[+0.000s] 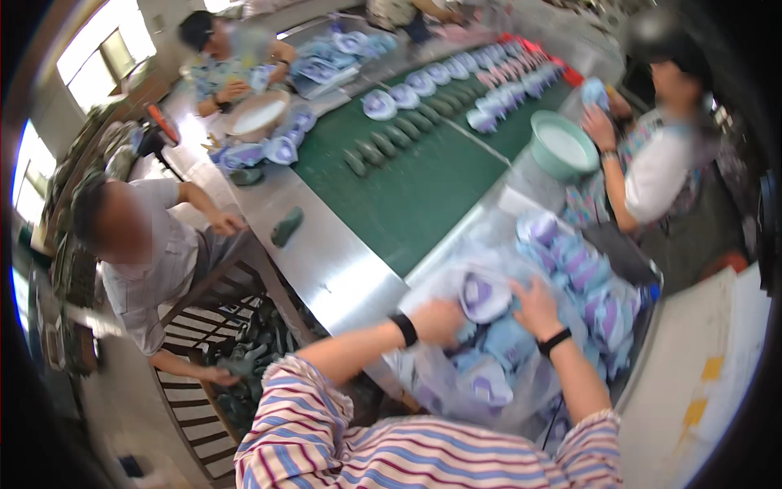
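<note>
A blue-and-white shoe upper with a purple patch sits between my hands over a clear plastic bag. My left hand is at its left side, smeared by motion, so its grip is hard to make out. To the right of that upper is my right hand, its fingers apart and nothing visible in them. More uppers of the same kind lie in and around the bag, in a loose heap reaching to the right.
A green conveyor belt carries rows of dark green shoe lasts and uppers. Co-workers sit left, far left and right. Basins stand beside two of them. A slatted crate of lasts is at lower left.
</note>
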Tool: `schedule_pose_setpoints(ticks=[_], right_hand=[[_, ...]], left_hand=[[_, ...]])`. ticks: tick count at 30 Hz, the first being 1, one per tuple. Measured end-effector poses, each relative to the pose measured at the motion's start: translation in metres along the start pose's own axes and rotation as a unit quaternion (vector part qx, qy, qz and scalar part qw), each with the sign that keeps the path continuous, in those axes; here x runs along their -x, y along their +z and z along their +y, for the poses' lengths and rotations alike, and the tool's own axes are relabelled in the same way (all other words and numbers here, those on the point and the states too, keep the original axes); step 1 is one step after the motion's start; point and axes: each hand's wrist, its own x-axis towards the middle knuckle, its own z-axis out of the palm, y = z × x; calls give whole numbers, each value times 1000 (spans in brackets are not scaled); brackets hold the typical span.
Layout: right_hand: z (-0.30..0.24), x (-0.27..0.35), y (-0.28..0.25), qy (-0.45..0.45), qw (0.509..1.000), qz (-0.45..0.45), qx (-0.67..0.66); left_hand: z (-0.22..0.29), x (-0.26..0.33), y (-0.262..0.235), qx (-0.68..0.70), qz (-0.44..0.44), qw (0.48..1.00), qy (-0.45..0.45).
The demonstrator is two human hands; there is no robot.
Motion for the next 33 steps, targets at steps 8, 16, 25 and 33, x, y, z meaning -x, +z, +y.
schedule_pose_setpoints(ticks=[8, 16, 25, 33], right_hand=[[30, 37, -13, 91, 946, -29, -309], [39, 59, -20, 44, 952, -4, -304], [56, 47, -55, 69, 697, 31, -713], [-20, 62, -61, 73, 700, -116, -701]], left_hand=[[37, -5, -42, 101, 85, 991, 6], [-26, -88, 20, 71, 38, 977, -196], [12, 3, -69, 774, 22, 629, -68], [45, 1, -45, 756, 71, 648, -66]])
